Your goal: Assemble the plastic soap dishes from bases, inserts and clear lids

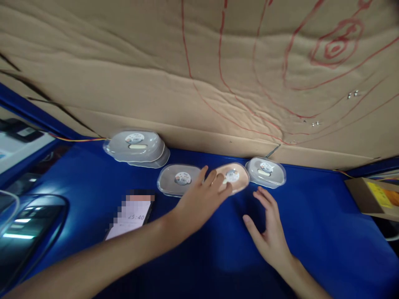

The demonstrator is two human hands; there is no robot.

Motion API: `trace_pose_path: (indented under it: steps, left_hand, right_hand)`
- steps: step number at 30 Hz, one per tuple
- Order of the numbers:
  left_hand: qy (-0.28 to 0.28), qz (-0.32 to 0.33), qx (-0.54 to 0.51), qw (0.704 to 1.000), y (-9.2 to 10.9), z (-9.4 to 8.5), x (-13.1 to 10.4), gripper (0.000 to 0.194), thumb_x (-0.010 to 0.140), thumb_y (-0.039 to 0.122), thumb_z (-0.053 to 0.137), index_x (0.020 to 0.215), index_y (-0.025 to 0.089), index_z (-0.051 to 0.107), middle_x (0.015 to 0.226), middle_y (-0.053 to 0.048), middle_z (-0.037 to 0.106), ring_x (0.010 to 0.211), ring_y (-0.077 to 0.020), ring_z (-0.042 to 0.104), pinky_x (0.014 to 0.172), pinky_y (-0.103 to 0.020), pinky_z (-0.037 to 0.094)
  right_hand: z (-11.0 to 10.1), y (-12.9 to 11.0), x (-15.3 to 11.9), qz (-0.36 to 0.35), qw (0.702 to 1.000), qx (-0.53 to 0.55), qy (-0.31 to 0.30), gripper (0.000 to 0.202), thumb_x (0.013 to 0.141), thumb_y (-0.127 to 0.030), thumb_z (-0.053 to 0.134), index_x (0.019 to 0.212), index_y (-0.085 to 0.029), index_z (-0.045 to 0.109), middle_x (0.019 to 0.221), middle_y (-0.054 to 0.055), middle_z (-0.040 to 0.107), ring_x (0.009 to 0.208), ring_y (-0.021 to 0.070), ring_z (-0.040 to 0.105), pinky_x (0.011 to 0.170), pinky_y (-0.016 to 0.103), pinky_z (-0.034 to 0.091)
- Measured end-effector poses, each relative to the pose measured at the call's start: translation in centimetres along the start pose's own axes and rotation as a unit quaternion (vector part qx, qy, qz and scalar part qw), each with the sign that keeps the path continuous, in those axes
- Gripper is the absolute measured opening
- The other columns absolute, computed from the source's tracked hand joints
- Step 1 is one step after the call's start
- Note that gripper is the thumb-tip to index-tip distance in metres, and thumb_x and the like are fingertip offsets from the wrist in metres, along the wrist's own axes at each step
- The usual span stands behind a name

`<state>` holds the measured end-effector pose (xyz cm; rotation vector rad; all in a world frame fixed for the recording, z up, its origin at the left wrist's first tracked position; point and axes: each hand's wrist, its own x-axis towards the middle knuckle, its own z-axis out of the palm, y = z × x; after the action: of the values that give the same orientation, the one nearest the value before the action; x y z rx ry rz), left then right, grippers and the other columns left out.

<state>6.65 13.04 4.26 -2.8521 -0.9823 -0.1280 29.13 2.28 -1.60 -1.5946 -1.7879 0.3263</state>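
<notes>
My left hand [199, 199] reaches across the blue table with its fingers spread over the left end of a lidded oval plastic container [240, 174] that looks pinkish. Whether the fingertips press on its lid cannot be told. Just left of it, partly behind the same hand, sits a clear-grey oval container [170, 180] with a round label. My right hand [269, 232] hovers nearer to me, thumb and fingers apart, holding nothing. Beyond its fingertips stands another clear lidded container [274, 176], close against the pinkish one's right end.
Stacked clear containers [146, 149] stand at the back left. A phone [134, 216] lies on the blue table [318, 220] beside my left forearm. A dark screen with a cable [67, 207] is far left. Cardboard [124, 83] with red lines rises behind; an open box [368, 199] sits right.
</notes>
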Motion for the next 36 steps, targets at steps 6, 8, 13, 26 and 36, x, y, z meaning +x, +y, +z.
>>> trace_pose_path:
  steps: [6, 8, 13, 26, 36]
  left_hand:
    - [0.009, 0.042, -0.183, 0.982, 4.3, 2.1, -6.7, 0.075, 0.082, 0.016, 0.083, 0.149, 0.029, 0.051, 0.164, -0.019, 0.044, 0.148, -0.0476, 0.048, 0.110, -0.063, 0.054]
    - [0.036, -0.023, -0.260, 0.965, 4.7, 3.5, -8.5, 0.093, 0.076, 0.013, 0.087, 0.156, 0.027, 0.042, 0.166, -0.025, 0.037, 0.147, -0.0499, 0.047, 0.106, -0.064, 0.056]
    - [0.056, -0.130, -0.487, 0.862, 5.0, 5.5, -10.4, 0.100, 0.079, 0.011, 0.085, 0.159, 0.039, 0.032, 0.157, -0.015, 0.051, 0.145, -0.0408, 0.052, 0.116, -0.065, 0.047]
    - [-0.063, -0.236, -0.947, 0.208, 4.3, 3.9, -9.3, 0.070, 0.095, 0.068, 0.066, 0.150, 0.024, 0.060, 0.160, -0.015, 0.057, 0.151, -0.0376, 0.049, 0.126, -0.055, 0.032]
    - [-0.150, -0.305, -0.919, 0.200, 4.8, 3.3, -9.5, 0.063, 0.099, 0.070, 0.058, 0.144, 0.026, 0.063, 0.146, -0.011, 0.070, 0.139, -0.0356, 0.061, 0.119, -0.054, 0.039]
  right_hand:
    - [-1.0, 0.4, 0.6, -0.075, 0.986, 0.005, -0.150, 0.086, 0.097, -0.051, 0.073, 0.166, -0.027, 0.028, 0.172, 0.018, 0.034, 0.158, 0.0387, 0.037, 0.122, 0.061, 0.042]
    - [-1.6, 0.2, 0.8, -0.127, 0.959, 0.002, -0.255, 0.107, 0.086, -0.061, 0.083, 0.168, -0.027, 0.025, 0.172, 0.017, 0.035, 0.158, 0.0392, 0.037, 0.123, 0.059, 0.043]
    - [-2.3, 0.0, 0.3, -0.138, 0.948, -0.028, -0.286, 0.110, 0.076, -0.047, 0.094, 0.165, -0.029, 0.033, 0.167, 0.015, 0.044, 0.151, 0.0370, 0.048, 0.118, 0.053, 0.051]
    - [0.4, -1.0, -1.8, -0.238, 0.960, 0.039, -0.141, 0.101, 0.084, -0.078, 0.073, 0.161, -0.020, 0.040, 0.160, 0.019, 0.044, 0.145, 0.0356, 0.052, 0.115, 0.046, 0.053]
    - [-0.8, 0.8, 0.6, -0.027, 0.997, -0.030, -0.062, 0.083, 0.094, -0.060, 0.073, 0.162, -0.030, 0.038, 0.161, 0.017, 0.040, 0.147, 0.0444, 0.046, 0.112, 0.063, 0.050]
